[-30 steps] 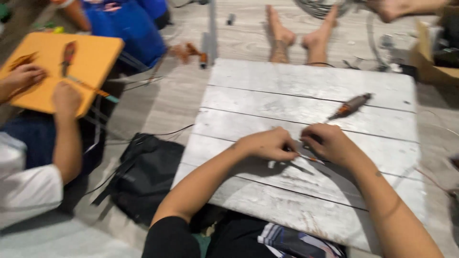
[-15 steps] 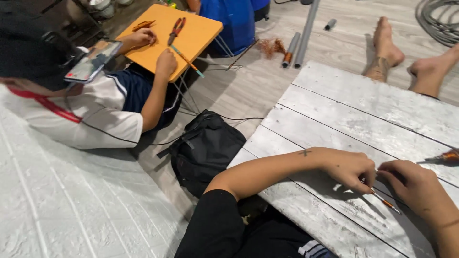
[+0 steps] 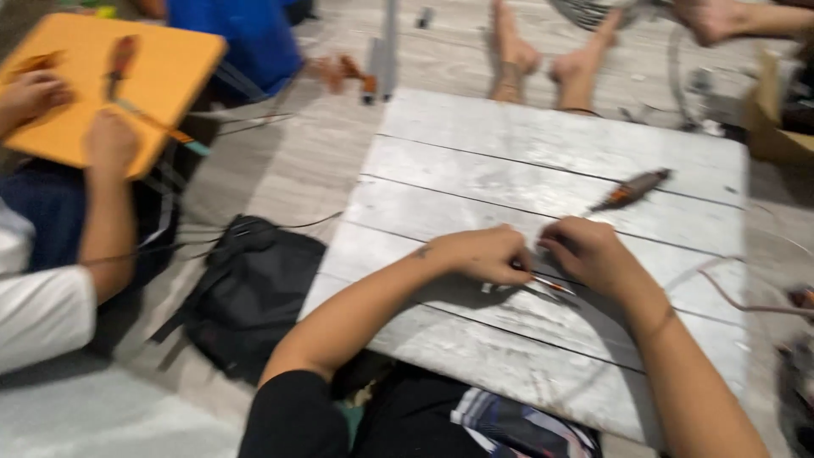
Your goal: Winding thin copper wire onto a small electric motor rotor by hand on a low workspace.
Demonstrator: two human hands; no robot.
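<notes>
Here, in the one view from the head, the left hand (image 3: 485,254) and the right hand (image 3: 587,253) sit close together on the pale grey board of rough wooden planks (image 3: 543,148). The fingers of both hands curl in and pinch a thin little wire piece with an orange end (image 3: 547,283), which lies low on the board right between the hands. The picture is blurry, so I cannot tell just how the fingertips grip it. Holding it from both sides likely keeps such a small thing steady.

Farther up the board, well apart from the hands, lies a dark screwdriver with an orange band (image 3: 636,188), flat on its side. It seems set within easy reach.

To the left of the board a soft black bag (image 3: 246,297) slumps on the floor.

Another person sits at the far left with a flat orange board (image 3: 170,68) on their lap. Their hands rest on it beside a red-handled tool (image 3: 120,59).

Bare feet (image 3: 543,59) of someone else show beyond the board.
</notes>
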